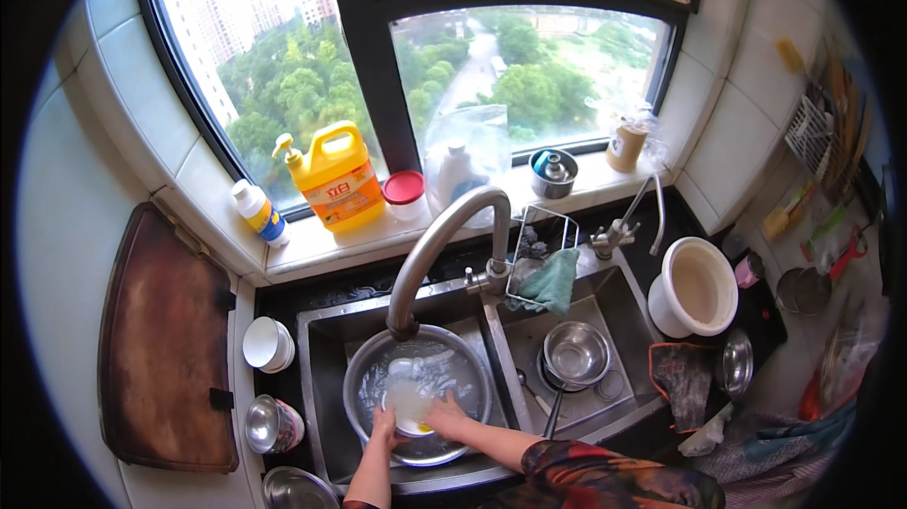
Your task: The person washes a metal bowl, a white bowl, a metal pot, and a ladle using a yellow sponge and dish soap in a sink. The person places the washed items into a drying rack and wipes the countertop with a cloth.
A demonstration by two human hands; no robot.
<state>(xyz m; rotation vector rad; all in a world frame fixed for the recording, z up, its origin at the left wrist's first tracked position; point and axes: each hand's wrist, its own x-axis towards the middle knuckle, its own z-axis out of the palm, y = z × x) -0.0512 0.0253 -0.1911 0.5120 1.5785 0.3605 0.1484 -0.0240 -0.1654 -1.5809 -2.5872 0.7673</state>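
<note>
Both of my hands are at a white bowl (405,406) inside a round metal basin (351,388) in the left sink. My left hand (385,427) grips the bowl's left side. At its right side, my right hand (448,418) holds the rim, the fingers partly blurred by water. Cloudy, bubbling water fills the bowl, and a small yellow spot shows near its front edge. Around it the basin holds rippling water. Above the basin's back rim hangs the spout of a curved steel faucet (418,261).
In the right sink (521,396) sit metal bowls (577,352) and a dark-handled utensil (554,413). White bowls (268,345) and a metal bowl (263,424) stand left. A wire rack (542,211) holds a green cloth (549,282). A white bucket (666,296) stands right.
</note>
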